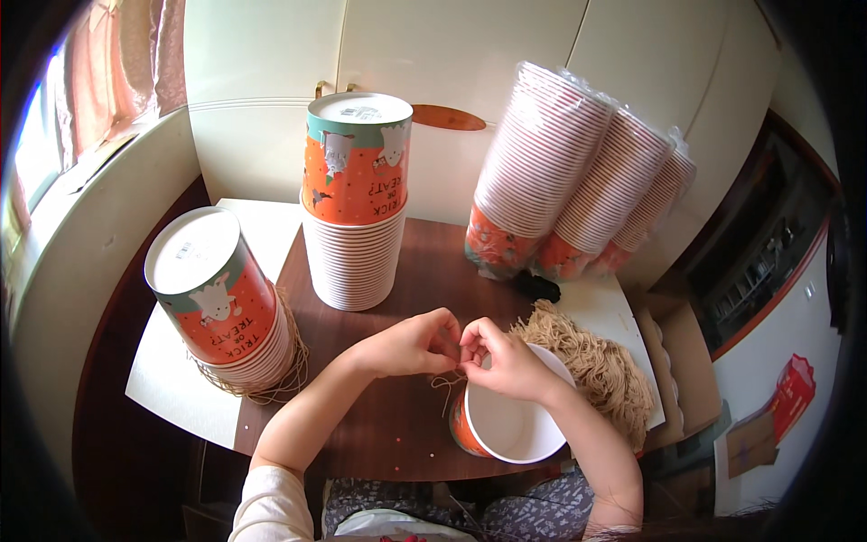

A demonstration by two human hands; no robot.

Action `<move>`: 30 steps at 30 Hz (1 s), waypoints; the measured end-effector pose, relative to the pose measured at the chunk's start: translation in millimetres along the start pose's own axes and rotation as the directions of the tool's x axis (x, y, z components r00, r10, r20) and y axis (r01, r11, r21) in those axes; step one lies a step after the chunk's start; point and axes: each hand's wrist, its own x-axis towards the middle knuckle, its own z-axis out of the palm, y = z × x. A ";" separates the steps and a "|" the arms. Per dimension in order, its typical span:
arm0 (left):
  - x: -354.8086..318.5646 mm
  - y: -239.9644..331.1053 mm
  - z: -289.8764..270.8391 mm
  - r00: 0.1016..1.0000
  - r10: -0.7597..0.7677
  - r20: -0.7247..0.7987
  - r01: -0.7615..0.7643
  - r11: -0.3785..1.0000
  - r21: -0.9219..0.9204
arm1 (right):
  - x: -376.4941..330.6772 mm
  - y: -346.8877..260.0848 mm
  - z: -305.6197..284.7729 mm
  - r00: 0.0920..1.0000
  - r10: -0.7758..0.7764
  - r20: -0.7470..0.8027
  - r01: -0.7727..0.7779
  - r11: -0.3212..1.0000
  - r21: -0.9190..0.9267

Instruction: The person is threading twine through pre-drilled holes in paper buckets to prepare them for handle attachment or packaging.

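My left hand [417,347] and my right hand [508,363] meet at the left rim of an open paper bucket [524,425], white inside and orange outside. The fingers of both are closed in a pinch, tip to tip. From under them hangs a thin tan string [444,383] in a small loop beside the bucket's wall; its piece between the fingertips is mostly hidden. My right wrist lies across the bucket's mouth. To its right is a thick heap of the same tan string [601,361].
An upside-down bucket stack [212,298], tan strings about its base, stands at left on the table [361,406]. Behind it rises a taller stack [357,199]. Plastic-wrapped bucket stacks [551,172] lean at the back right, near a small black object [537,287]. A cardboard box [691,361] stands beyond the table's right edge.
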 end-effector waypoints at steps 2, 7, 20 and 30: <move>-2.3 3.6 -1.2 0.997 0.049 -0.065 -0.035 0.979 0.201 | -0.8 2.5 0.4 1.000 -0.002 -0.025 0.003 1.000 0.024; -10.1 17.4 -1.2 0.995 0.077 -0.059 -0.038 0.871 0.490 | -1.8 1.3 -1.6 0.999 0.016 -0.029 -0.015 0.999 0.032; -2.2 6.9 9.7 0.964 0.201 -0.174 -0.074 0.830 0.552 | -0.8 9.6 -2.1 0.998 0.058 -0.015 -0.056 0.991 0.122; 5.8 -6.8 4.5 0.992 0.060 -0.107 -0.043 0.986 0.160 | -0.5 11.9 -1.6 0.996 0.077 -0.045 -0.071 0.990 0.125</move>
